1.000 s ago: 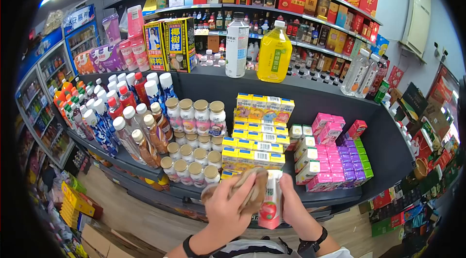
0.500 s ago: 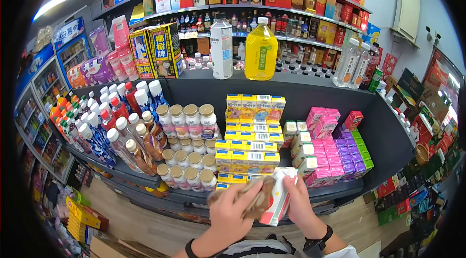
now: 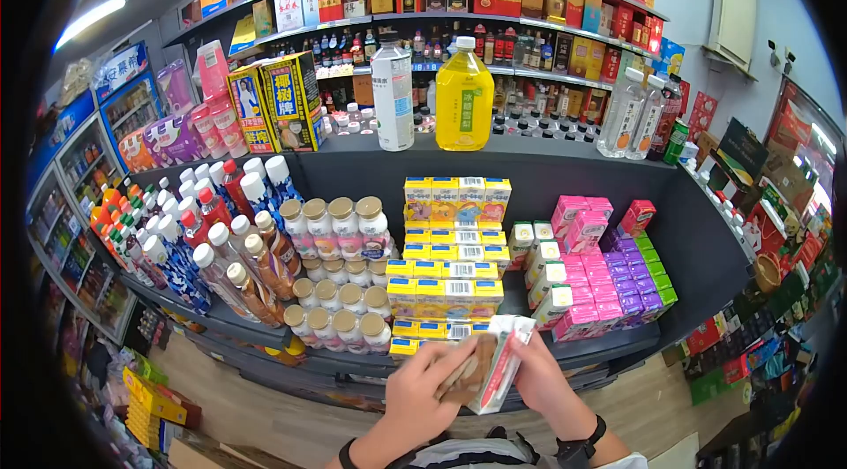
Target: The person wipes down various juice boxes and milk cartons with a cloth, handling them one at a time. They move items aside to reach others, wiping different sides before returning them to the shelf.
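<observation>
My right hand (image 3: 540,374) grips a white drink carton (image 3: 513,328) with a red or pink band, tilted in front of my body. Bunched in my left hand (image 3: 415,391) is a brown cloth (image 3: 466,374), pressed against the carton's left side. The fingers of my left hand are curled over the cloth, which hides part of the carton. Just beyond both hands, yellow-and-white drink boxes (image 3: 445,294) stand stacked in tiers on the dark shelf.
Gold-lidded bottles (image 3: 346,328) stand left of the boxes, with taller bottles (image 3: 234,279) beyond. Pink cartons (image 3: 582,279) and purple cartons (image 3: 631,279) are stacked at right. On the upper ledge (image 3: 538,151) stand a large yellow drink bottle (image 3: 464,98) and a white bottle (image 3: 393,98).
The carton has turned in my hands, so its broad white face gives way to a narrower side with a red strip. The cloth has shifted along it. The view has moved slightly.
</observation>
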Action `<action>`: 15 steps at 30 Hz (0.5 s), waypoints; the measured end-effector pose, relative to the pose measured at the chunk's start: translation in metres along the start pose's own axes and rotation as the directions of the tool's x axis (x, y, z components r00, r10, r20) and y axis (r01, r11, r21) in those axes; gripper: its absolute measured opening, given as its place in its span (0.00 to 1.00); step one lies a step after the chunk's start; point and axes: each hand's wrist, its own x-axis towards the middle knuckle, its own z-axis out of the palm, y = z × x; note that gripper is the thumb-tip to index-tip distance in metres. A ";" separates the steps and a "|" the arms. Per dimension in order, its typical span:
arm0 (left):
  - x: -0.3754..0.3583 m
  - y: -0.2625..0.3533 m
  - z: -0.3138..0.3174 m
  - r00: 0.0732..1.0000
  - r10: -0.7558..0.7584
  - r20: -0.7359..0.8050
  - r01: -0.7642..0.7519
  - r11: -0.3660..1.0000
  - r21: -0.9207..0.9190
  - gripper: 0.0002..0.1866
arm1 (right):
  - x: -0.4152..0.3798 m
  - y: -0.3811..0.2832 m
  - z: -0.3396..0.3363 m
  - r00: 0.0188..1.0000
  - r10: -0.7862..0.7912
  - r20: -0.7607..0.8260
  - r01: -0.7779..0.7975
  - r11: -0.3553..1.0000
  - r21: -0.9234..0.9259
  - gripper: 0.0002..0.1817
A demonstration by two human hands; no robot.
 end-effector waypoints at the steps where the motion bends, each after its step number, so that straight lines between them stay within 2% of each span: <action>1: 0.006 0.003 0.002 0.999 0.042 -0.004 -0.041 0.998 0.048 0.36 | -0.002 0.007 -0.002 0.998 -0.013 0.054 0.019 0.993 -0.116 0.25; 3: 0.018 0.002 0.010 0.991 0.133 -0.004 -0.132 0.981 0.141 0.36 | -0.007 0.012 0.012 0.998 -0.062 -0.009 0.061 0.992 -0.110 0.23; 4: 0.014 0.001 0.018 0.992 0.129 0.013 -0.130 0.979 0.160 0.35 | -0.008 0.009 0.017 0.996 -0.066 -0.066 0.063 0.997 -0.045 0.22; 6: -0.002 -0.007 0.026 0.991 0.100 0.085 -0.108 0.989 0.100 0.33 | -0.005 -0.005 0.023 0.980 -0.072 -0.183 0.088 0.993 0.084 0.20; 7: -0.013 -0.012 0.029 0.988 0.089 0.124 -0.098 0.993 0.071 0.33 | 0.000 -0.006 0.014 0.967 -0.120 -0.226 0.134 0.990 0.051 0.18; 8: -0.025 -0.016 0.030 0.983 0.082 0.166 -0.091 0.995 0.050 0.30 | 0.002 -0.011 0.009 0.968 -0.136 -0.213 0.157 0.984 0.084 0.18; 9: -0.038 -0.028 0.032 0.973 0.119 0.200 -0.123 0.992 0.005 0.35 | 0.004 -0.017 0.003 0.968 -0.154 -0.198 0.179 0.977 0.117 0.18; 10: -0.045 -0.028 0.034 0.984 0.128 0.125 -0.127 0.992 -0.023 0.28 | 0.010 -0.018 -0.011 0.974 -0.166 -0.156 0.193 0.966 0.174 0.19; 11: -0.049 -0.027 0.034 0.990 0.131 0.051 -0.128 0.990 -0.053 0.22 | 0.012 -0.018 -0.015 0.971 -0.180 -0.158 0.207 0.963 0.172 0.20; 13: -0.041 -0.024 0.022 0.997 0.081 0.020 -0.080 0.995 -0.054 0.26 | 0.010 -0.023 -0.006 0.966 -0.197 -0.166 0.225 0.959 0.170 0.22; 14: -0.033 -0.021 0.015 0.999 0.053 -0.001 -0.053 0.997 -0.051 0.28 | 0.007 -0.024 -0.004 0.976 -0.166 -0.143 0.166 0.986 -0.010 0.23; 15: -0.024 -0.017 0.011 0.996 0.085 -0.016 -0.085 0.996 -0.010 0.31 | 0.008 -0.020 -0.003 0.977 -0.133 -0.165 0.122 0.990 -0.074 0.23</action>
